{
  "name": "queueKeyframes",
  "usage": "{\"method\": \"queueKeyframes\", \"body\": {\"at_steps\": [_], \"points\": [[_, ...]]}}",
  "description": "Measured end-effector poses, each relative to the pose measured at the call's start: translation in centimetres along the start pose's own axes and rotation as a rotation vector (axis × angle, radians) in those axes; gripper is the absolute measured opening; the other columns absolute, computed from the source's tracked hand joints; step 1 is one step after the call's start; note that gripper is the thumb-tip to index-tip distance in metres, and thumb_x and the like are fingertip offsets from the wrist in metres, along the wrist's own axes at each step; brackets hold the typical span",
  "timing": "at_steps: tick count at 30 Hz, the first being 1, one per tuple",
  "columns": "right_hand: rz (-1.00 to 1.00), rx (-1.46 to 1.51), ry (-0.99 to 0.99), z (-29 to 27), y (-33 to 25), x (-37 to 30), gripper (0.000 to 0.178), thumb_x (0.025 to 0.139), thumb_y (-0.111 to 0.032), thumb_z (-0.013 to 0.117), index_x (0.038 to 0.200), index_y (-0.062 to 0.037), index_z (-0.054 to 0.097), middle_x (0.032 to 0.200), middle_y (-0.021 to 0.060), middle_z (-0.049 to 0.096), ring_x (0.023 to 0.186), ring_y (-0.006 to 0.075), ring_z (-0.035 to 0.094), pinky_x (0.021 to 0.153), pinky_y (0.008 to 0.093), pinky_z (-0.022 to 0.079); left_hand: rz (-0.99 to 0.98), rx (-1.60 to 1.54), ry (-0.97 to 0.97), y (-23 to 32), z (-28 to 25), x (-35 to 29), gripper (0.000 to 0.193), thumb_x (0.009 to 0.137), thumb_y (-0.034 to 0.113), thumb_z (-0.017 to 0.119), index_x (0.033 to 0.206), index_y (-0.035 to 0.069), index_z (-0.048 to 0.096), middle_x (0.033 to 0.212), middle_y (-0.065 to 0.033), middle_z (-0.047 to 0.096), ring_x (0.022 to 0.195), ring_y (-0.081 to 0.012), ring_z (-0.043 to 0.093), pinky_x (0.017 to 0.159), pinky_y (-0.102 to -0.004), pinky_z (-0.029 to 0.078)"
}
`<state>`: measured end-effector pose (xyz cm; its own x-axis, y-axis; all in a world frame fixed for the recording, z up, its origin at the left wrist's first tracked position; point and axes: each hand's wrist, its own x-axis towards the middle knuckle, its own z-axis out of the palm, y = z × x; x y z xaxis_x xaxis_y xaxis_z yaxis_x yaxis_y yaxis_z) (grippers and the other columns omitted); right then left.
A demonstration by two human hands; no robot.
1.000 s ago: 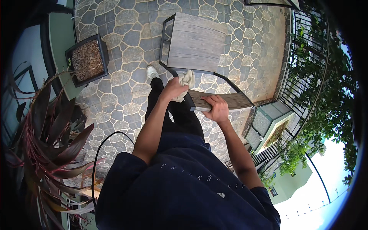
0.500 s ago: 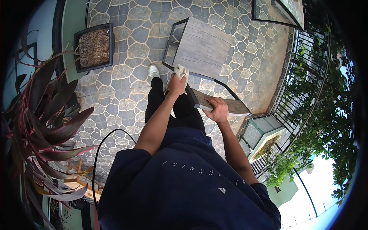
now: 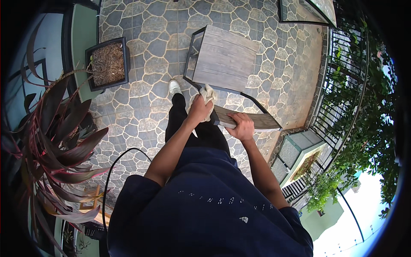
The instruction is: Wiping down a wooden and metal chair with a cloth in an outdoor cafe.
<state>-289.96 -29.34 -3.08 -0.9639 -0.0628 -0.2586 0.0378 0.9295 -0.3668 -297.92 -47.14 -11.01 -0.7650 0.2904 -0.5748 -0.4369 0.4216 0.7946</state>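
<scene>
Gripping a bunched pale cloth (image 3: 208, 95) in my left hand (image 3: 200, 108), I hold it against the near-left side of the chair (image 3: 214, 70), where the dark frame (image 3: 257, 104) runs between seat (image 3: 231, 53) and backrest (image 3: 267, 121). My right hand (image 3: 242, 127) is curled over the backrest's near edge, just right of the cloth; I can't tell how its thumb sits underneath. To wipe well here, I'd wrap the folds right round the bar, press evenly along its length, and let the right hand's grip brace the chair against tipping. The backrest lies beneath my right fingers, while the seat stretches out beyond both hands, above the stone-patterned paving (image 3: 145, 81).
</scene>
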Motion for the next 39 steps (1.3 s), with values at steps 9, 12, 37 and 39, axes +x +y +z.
{"method": "queueKeyframes", "body": {"at_steps": [9, 12, 37, 39], "points": [[-0.007, 0.015, -0.017, -0.1, -0.1, -0.3, 0.04, 0.059, -0.033, 0.071, 0.092, -0.011, 0.067, 0.077, 0.0028, 0.06, 0.069, 0.0215, 0.056, 0.062, 0.0329, 0.048, -0.161, 0.192, -0.099, -9.3, 3.8, 10.2, 0.04, 0.073, 0.025, 0.06, 0.1, -0.005, 0.056, 0.1, -0.0271, 0.057, 0.097, -0.0414, 0.054, 0.084, -0.0451, 0.045], [0.004, 0.011, -0.022, -0.3, -0.2, -0.3, 0.041, 0.059, -0.034, 0.07, 0.093, -0.0115, 0.067, 0.078, 0.0021, 0.061, 0.067, 0.0209, 0.056, 0.061, 0.0327, 0.048, -0.171, 0.222, -0.007, -12.9, 5.2, 13.3, 0.038, 0.072, 0.026, 0.06, 0.095, -0.005, 0.058, 0.098, -0.0281, 0.058, 0.094, -0.0414, 0.055, 0.083, -0.0453, 0.045], [-0.064, 0.04, 0.157, 1.2, 0.0, -0.7, 0.033, 0.059, -0.034, 0.071, 0.081, -0.0105, 0.066, 0.076, 0.0026, 0.06, 0.071, 0.0205, 0.058, 0.064, 0.0328, 0.048, -0.175, -1.641, -0.196, -17.9, 8.9, 2.3, 0.031, 0.093, 0.038, 0.04, 0.1, 0.013, 0.057, 0.089, -0.0008, 0.063, 0.082, -0.015, 0.061, 0.073, -0.0309, 0.051], [0.014, 0.057, 0.092, 1.8, 0.7, -0.9, 0.031, 0.058, -0.031, 0.072, 0.083, -0.0129, 0.067, 0.079, 0.0019, 0.061, 0.077, 0.0209, 0.058, 0.071, 0.0347, 0.047, -0.227, -1.575, -0.162, -13.4, 8.1, 0.0, 0.032, 0.094, 0.038, 0.04, 0.104, 0.012, 0.056, 0.094, -0.0023, 0.062, 0.087, -0.0175, 0.06, 0.078, -0.0328, 0.049]]}}
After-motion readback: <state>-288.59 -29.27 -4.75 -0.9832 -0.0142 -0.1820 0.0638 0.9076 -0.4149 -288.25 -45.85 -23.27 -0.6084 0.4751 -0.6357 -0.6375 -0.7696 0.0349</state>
